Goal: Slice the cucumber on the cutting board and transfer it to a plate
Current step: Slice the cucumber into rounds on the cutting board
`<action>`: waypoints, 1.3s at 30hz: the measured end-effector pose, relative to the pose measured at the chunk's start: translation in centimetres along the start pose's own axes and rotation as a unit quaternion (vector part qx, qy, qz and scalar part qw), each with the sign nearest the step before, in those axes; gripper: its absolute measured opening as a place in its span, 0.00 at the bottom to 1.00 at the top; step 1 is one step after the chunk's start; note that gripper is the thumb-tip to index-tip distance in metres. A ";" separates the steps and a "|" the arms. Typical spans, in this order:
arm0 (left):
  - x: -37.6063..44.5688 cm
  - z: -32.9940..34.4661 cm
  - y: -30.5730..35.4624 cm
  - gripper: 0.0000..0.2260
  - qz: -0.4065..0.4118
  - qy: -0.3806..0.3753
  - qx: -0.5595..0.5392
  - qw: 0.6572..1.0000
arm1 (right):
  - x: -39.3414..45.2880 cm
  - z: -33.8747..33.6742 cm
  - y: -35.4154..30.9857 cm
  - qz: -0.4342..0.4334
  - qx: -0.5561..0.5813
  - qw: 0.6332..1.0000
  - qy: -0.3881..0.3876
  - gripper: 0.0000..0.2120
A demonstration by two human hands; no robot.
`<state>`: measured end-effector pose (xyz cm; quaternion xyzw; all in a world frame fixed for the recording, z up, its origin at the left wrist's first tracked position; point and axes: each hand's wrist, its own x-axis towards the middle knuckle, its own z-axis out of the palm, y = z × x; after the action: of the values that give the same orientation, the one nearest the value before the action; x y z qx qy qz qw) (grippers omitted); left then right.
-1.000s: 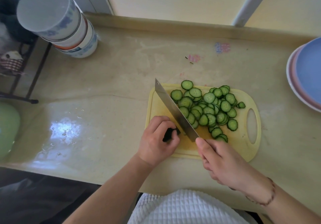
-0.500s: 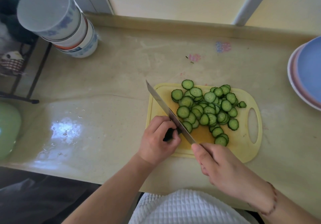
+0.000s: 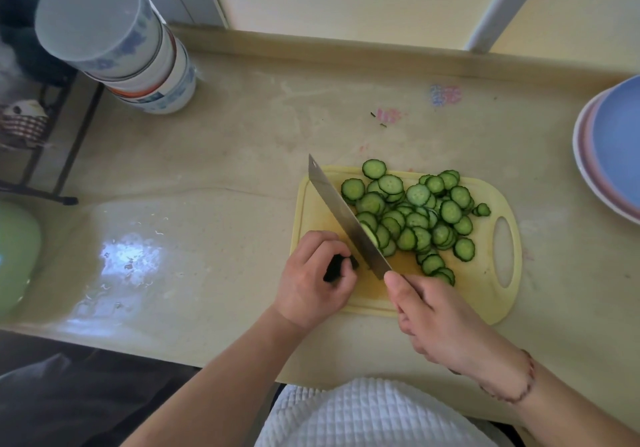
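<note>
Pinching the last dark cucumber stub, the left hand has its fingers curled round it at the near-left part of the yellow cutting board. Only a short bit of the stub shows between thumb & fingers. Right hand grips the knife handle, fingers wrapped round it, index finger lying fwd toward the blade heel; the handle itself is hidden in the fist. Cleaver blade runs diagonally from the heel near the right hand up-left to its tip at the board's far-left edge, flat side tilted toward the camera. It sits just right of the stub, w/ one pale slice leaning against its right face.

Cucumber slices lie in a loose overlapping heap across the middle & far part of the board, right of the blade, a few singles at the edges. Board's oval handle hole is at its right end.

Board rests on a beige countertop. Stack of bowls stands at far left, blue-patterned. Stacked plates, blue on top w/ pink & white rims under it, sit at the right edge, well apart from the board. Green rounded object at left edge, can't tell what. Right wrist wears a thin beaded bracelet. White waffle-textured fabric at the bottom.
</note>
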<state>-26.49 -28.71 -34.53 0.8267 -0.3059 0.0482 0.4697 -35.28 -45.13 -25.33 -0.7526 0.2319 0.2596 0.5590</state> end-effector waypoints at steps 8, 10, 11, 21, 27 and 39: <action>0.1 0.3 0.1 0.04 -0.019 0.016 0.002 1.000 | -1.9 0.3 -0.5 -0.038 0.025 0.999 -0.013 0.25; 0.0 0.3 0.0 0.04 -0.022 0.018 0.001 1.000 | -1.9 0.2 -0.7 -0.038 0.013 0.999 -0.016 0.24; 0.0 0.3 0.1 0.04 -0.021 0.018 0.001 1.000 | -1.9 0.2 -0.7 -0.037 0.006 0.999 -0.018 0.24; 0.0 0.2 0.1 0.04 -0.003 0.015 -0.009 1.000 | 1.4 1.3 0.0 -0.031 -0.049 0.998 -0.006 0.29; 0.1 0.1 0.1 0.03 -0.025 0.016 0.001 1.000 | 1.2 -0.2 0.4 0.008 0.029 1.000 -0.006 0.25; 0.2 0.1 0.2 0.05 -0.041 0.025 -0.007 0.999 | -1.7 0.3 -0.8 -0.024 0.048 0.998 -0.029 0.23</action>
<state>-26.50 -28.97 -34.40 0.8339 -0.2600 0.0475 0.4845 -36.08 -44.52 -23.77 -0.7222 0.2092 0.2562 0.6074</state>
